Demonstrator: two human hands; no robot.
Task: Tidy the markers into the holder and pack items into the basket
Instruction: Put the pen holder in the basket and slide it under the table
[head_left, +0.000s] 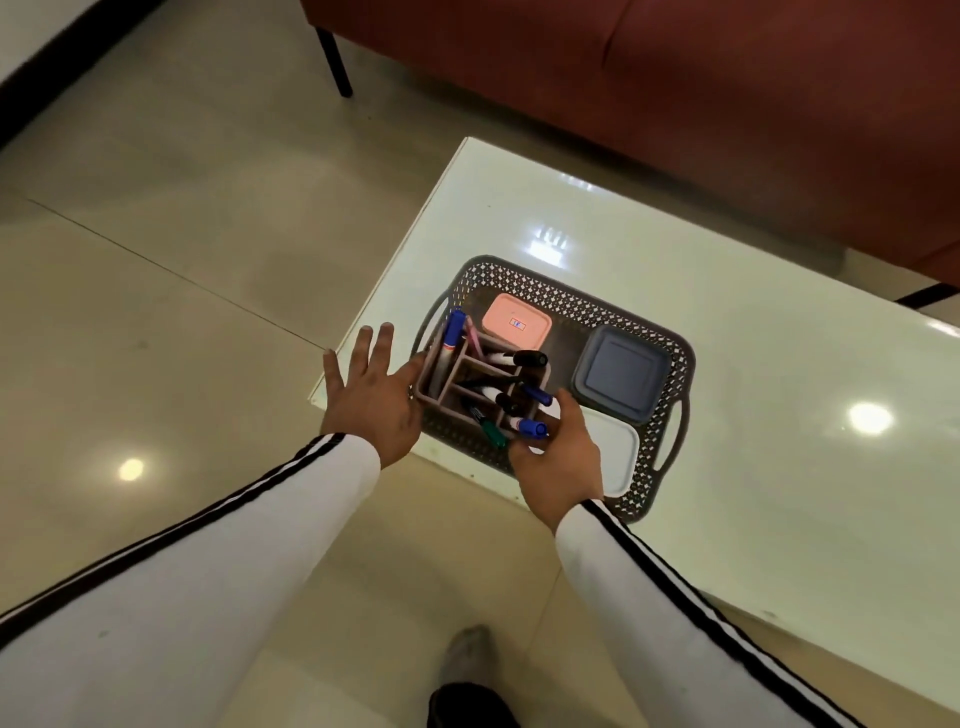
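A dark perforated basket (521, 276) stands on the white table (753, 374) near its left corner. A brown marker holder (458, 372) sits in the basket's left end, with several markers in it: blue-capped (455, 325), black-capped (529, 359) and green (491, 432). A pink lidded box (515, 322), a grey-blue lidded box (621, 374) and a white box (619, 457) also lie in the basket. My left hand (371, 396) is spread open beside the holder's left wall, thumb at its edge. My right hand (558, 463) grips the holder's near right corner.
A dark red sofa (675, 104) on black legs stands behind the table. Beige tiled floor (182, 260) lies left of the table's corner. My white striped sleeves reach in from below, and a foot (467, 691) shows at the bottom.
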